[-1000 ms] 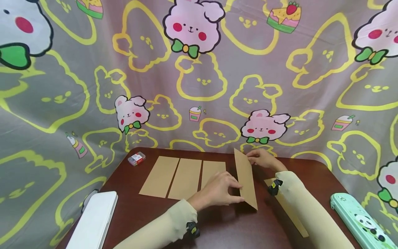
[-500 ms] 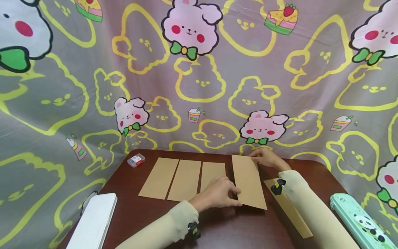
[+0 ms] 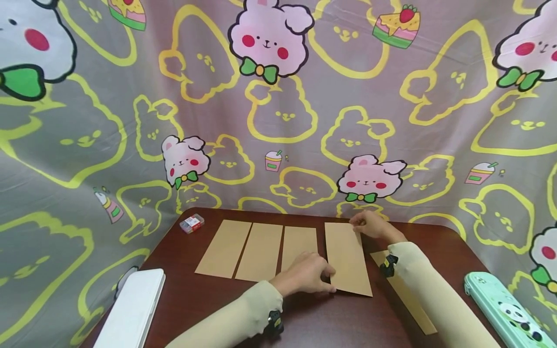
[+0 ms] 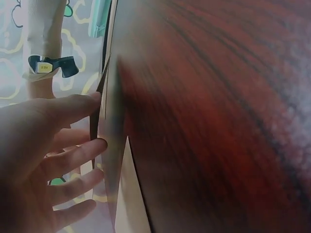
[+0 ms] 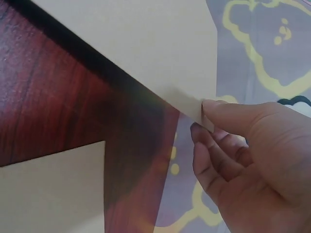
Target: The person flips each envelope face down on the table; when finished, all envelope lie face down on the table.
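A brown kraft-paper rectangle (image 3: 347, 258) is held between both hands close over the dark wooden table, its near edge casting a shadow. My left hand (image 3: 306, 273) pinches its left edge near the front corner, thumb and fingertips on opposite sides in the left wrist view. At the far right corner, my right hand (image 3: 373, 225) grips it; the right wrist view shows the thumb (image 5: 228, 116) on top and fingers beneath. Left of it, several like rectangles (image 3: 259, 251) lie flat in a row, one partly hidden behind the left hand.
Another brown rectangle (image 3: 406, 299) lies under the right forearm. On the right is a mint-green panda case (image 3: 506, 309), on the left a white case (image 3: 132, 307). A small clear box (image 3: 192, 223) sits at the back left. A patterned curtain (image 3: 296, 121) surrounds the table.
The held rectangle was tilted up steeply on its edge and has turned down to nearly flat. Both hands stay at its edges, the left one slightly lower.
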Motion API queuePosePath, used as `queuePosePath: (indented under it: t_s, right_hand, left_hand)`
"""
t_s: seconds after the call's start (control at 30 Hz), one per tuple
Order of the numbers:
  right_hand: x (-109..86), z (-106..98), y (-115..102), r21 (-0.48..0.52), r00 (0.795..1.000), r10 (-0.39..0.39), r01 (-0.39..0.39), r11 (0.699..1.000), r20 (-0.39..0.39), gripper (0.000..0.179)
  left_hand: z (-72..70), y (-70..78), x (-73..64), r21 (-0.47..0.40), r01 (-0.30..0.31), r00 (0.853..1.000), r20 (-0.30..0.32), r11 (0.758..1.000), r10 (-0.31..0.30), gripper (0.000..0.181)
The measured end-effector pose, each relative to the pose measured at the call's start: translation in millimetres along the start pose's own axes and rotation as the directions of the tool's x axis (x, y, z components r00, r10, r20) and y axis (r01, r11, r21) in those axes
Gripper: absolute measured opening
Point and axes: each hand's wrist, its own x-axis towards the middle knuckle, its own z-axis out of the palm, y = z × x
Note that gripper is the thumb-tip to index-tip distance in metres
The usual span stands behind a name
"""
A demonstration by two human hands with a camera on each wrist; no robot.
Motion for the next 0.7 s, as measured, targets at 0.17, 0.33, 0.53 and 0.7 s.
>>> queuePosePath:
  t_s: [0.17, 0.33, 0.53, 0.7]
  right_hand:
    - [1.9, 8, -1, -0.051, 1.0, 0.009, -0.009, 0.999, 0.006, 0.026]
    - [1.7, 18, 1, -0.067, 1.0, 0.015, -0.013, 0.998, 0.024, 0.025]
    - [4.4, 29, 2, -0.087, 1.0, -0.02, 0.022, 0.996, 0.021, 0.022]
    - [1.9, 32, 0, -0.097, 0.999, -0.018, 0.021, 0.995, 0.031, 0.02]
  left_hand:
    - [3.5, -0.3, 3.0, 0.063, 0.011, 1.0, 0.024, 0.998, -0.013, 0.027]
    - [10.1, 4.7, 6.1, 0.168, -0.013, 0.999, 0.032, 0.986, 0.008, 0.035]
    - [12.4, 6.2, 7.6, 0.217, 0.014, 0.999, 0.043, 0.976, -0.024, 0.034]
    - [13.5, 5.5, 7.3, 0.21, 0.03, 0.997, 0.057, 0.977, -0.043, 0.028]
